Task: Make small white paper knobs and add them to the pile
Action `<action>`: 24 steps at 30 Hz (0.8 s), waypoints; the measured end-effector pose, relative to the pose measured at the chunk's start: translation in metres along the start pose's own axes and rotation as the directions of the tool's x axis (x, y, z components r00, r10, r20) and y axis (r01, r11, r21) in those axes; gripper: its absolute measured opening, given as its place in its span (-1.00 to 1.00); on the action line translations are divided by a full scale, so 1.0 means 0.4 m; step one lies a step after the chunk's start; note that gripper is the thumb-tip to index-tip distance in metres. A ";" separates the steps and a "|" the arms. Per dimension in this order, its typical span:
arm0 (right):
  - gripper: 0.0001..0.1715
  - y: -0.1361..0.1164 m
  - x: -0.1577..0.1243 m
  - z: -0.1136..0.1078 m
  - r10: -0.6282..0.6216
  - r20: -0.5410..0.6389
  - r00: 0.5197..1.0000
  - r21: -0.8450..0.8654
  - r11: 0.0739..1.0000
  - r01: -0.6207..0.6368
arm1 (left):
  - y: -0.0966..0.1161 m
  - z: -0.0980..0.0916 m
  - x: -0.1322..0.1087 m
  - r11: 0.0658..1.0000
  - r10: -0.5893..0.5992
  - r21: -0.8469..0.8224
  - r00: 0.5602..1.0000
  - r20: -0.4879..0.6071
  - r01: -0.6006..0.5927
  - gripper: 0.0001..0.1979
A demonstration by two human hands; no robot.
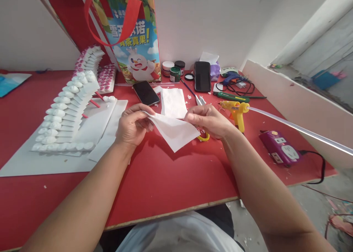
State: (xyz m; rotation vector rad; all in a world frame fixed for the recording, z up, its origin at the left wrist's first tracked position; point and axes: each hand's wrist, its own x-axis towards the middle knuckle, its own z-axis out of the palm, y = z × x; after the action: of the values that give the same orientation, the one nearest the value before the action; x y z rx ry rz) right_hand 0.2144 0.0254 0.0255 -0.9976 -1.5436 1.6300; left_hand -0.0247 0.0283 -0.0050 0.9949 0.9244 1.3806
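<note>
A thin white sheet of paper (176, 132) is stretched between my two hands above the red table, one corner pointing down toward me. My left hand (135, 123) pinches its upper left corner. At the other side, my right hand (208, 119) has thumb and fingers closed on the right part. Just behind lies a stack of white paper squares (173, 102). Scissors with a yellow handle (204, 137) are partly hidden beneath my right hand. A white scalloped piece with layered fins (68, 110) stands to the left on white boards (24, 162).
A yellow glue gun (235, 110) with a long clear stick and a purple power socket (281, 148) sit at right. Two phones (146, 93), paint jars (175, 74) and a tall printed bag (135, 42) are behind. The table edge (176, 211) runs close to my body.
</note>
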 end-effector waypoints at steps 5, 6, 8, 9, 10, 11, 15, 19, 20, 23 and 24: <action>-0.39 0.021 0.017 0.034 0.115 0.001 0.993 0.241 0.964 -0.112 | 0.007 0.022 -0.027 0.998 -0.058 0.031 0.970 0.236 0.052 -0.93; -0.37 0.021 0.018 0.045 0.147 0.067 0.987 0.265 0.951 -0.160 | 0.006 0.027 -0.032 0.997 -0.068 0.038 0.956 0.285 0.060 -0.93; -0.35 0.017 0.015 0.066 0.179 0.217 0.960 0.245 0.941 -0.231 | 0.004 0.032 -0.040 0.996 -0.083 0.057 0.933 0.351 0.067 -0.92; -0.35 0.014 0.012 0.074 0.186 0.277 0.943 0.218 0.943 -0.250 | 0.002 0.032 -0.041 0.995 -0.089 0.069 0.925 0.369 0.068 -0.92; -0.36 0.011 0.010 0.081 0.188 0.318 0.929 0.190 0.948 -0.256 | 0.000 0.031 -0.041 0.994 -0.095 0.082 0.921 0.379 0.069 -0.92; -0.38 0.008 0.008 0.086 0.183 0.336 0.924 0.166 0.954 -0.249 | -0.003 0.029 -0.040 0.993 -0.101 0.094 0.919 0.382 0.070 -0.92; -0.47 0.013 0.009 0.086 0.111 0.301 0.947 0.122 0.981 -0.153 | -0.010 0.018 -0.034 0.990 -0.108 0.124 0.929 0.353 0.068 -0.95; -0.55 0.029 0.017 0.075 0.063 0.280 0.958 0.109 0.989 -0.097 | -0.010 0.016 -0.029 0.984 -0.140 0.154 0.930 0.339 0.092 -0.95; -0.56 0.032 0.018 0.072 0.060 0.263 0.963 0.086 0.993 -0.086 | -0.009 0.017 -0.028 0.984 -0.148 0.147 0.926 0.349 0.102 -0.93; -0.57 0.034 0.019 0.065 0.049 0.182 0.982 -0.027 0.999 -0.045 | -0.006 0.019 -0.025 0.987 -0.152 0.110 0.920 0.362 0.120 -0.81; -0.59 0.034 0.019 0.064 0.043 0.156 0.987 -0.071 0.997 -0.032 | -0.005 0.020 -0.024 0.985 -0.158 0.125 0.920 0.358 0.120 -0.79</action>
State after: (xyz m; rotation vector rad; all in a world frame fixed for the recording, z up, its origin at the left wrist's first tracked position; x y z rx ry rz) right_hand 0.1886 0.0188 0.0117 -0.9581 -1.7049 1.7278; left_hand -0.0165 0.0185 -0.0049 1.1919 0.7697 0.9909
